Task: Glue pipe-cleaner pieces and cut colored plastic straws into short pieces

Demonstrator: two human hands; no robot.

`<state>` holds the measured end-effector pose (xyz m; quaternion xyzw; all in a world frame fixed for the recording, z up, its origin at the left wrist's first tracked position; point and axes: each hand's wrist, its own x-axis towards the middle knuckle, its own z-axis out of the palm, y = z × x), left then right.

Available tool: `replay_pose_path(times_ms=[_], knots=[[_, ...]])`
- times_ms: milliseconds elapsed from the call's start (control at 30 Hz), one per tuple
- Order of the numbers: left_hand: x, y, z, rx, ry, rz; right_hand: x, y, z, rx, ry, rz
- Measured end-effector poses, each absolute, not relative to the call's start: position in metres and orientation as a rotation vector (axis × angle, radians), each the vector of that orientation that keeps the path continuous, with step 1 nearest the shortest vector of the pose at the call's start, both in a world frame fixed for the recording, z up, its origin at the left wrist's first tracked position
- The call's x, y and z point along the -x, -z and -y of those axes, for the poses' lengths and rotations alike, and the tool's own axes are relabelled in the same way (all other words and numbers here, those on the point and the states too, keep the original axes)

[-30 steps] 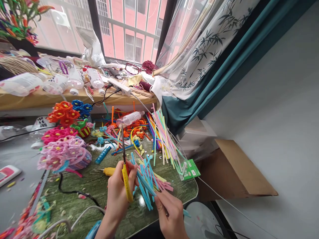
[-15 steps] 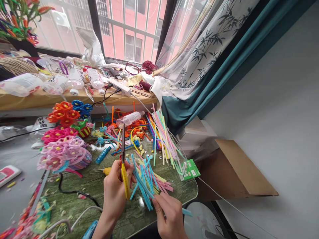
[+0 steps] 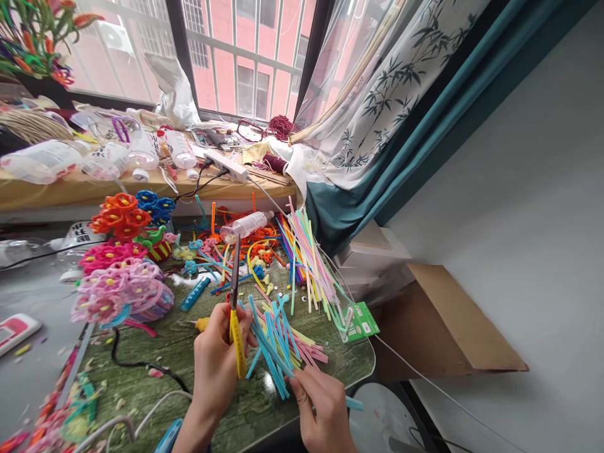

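Note:
Scissors [image 3: 238, 343] with yellow handles are gripped in my left hand [image 3: 214, 355], their blades closed or nearly so and pointing up and away. My right hand [image 3: 323, 402] pinches a light blue pipe cleaner [image 3: 353, 403]. One end of it sticks out to the right of the hand, and the rest runs up-left toward my left fingers; whether they also hold it is hard to see. Beneath and between both hands lies a loose pile of short pieces, including blue pipe cleaners [image 3: 271, 330] and pink pipe cleaners [image 3: 316, 352].
Long pastel pipe cleaners [image 3: 311, 258] lie beyond the pile, beside a green card [image 3: 361, 321]. A plastic bottle [image 3: 245, 226] rests among orange scraps. Pink pipe-cleaner flowers [image 3: 117, 289] stand at left. A cardboard box [image 3: 453, 321] is off the table's right edge.
The scissor blades have tipped slightly to the right. Both hands stay almost in place, and the blue pipe cleaner is still held in my right hand.

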<state>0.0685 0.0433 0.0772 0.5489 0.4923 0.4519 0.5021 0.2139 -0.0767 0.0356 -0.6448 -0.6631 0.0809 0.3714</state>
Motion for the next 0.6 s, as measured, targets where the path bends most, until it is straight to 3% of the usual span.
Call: replay_pose_path(times_ms=[367,600], knots=[[-0.074,-0.089,-0.042,-1.179,-1.120,-1.148,-0.208,-0.036,0.073,1.605,-0.172,1.616],[-0.080,-0.077,-0.037,-1.088,-1.099,-1.188,-0.205,-0.032,0.067,1.594,0.064,1.649]])
